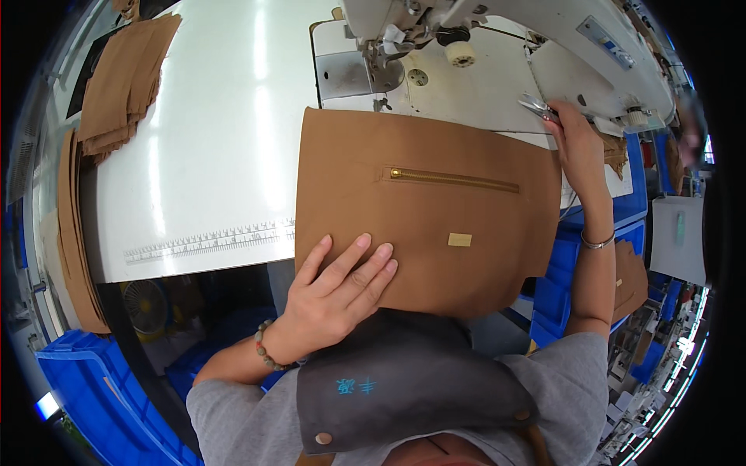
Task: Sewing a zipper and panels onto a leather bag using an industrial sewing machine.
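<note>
A brown fabric or leather panel [435,210] lies over the front edge of the white table, its lower part hanging toward my lap. A brass zipper [458,181] is set across its upper half, with a small gold-toned label [459,240] below. My left hand [336,299] rests flat on the panel's lower left, fingers spread. Beyond the upper right corner, my right hand [576,144] is closed around small metal thread snips [538,107], their tips pointing toward the sewing machine.
The sewing machine [388,46] stands behind the panel. At the far left of the table [210,155] are stacked brown pieces [128,85], with more folded pieces [74,233] on the left edge. Blue bins stand at lower left [101,388] and right [556,279].
</note>
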Demonstrator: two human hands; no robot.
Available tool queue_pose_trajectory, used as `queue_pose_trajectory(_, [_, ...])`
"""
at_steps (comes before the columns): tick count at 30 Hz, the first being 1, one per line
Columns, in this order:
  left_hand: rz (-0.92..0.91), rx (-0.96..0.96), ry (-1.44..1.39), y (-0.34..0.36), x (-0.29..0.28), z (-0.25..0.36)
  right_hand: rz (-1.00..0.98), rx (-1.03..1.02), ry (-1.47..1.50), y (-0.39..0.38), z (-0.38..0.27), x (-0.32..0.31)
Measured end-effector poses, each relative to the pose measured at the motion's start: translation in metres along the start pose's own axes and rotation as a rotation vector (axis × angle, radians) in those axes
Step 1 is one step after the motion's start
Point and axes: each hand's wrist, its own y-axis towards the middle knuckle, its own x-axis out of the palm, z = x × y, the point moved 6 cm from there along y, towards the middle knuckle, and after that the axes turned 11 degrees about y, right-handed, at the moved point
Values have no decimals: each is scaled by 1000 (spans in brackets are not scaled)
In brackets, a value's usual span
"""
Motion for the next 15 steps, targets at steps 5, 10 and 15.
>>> queue_pose_trajectory(5, [-2,-1,24,-3,3,1,-16,-171,12,8,-22,19])
queue_pose_trajectory(10, [74,47,114,-9,15,1,-32,-419,105,49,-88,53])
queue_pose_trajectory(15, [133,87,181,-14,24,0,-211,-619,382,73,-136,83])
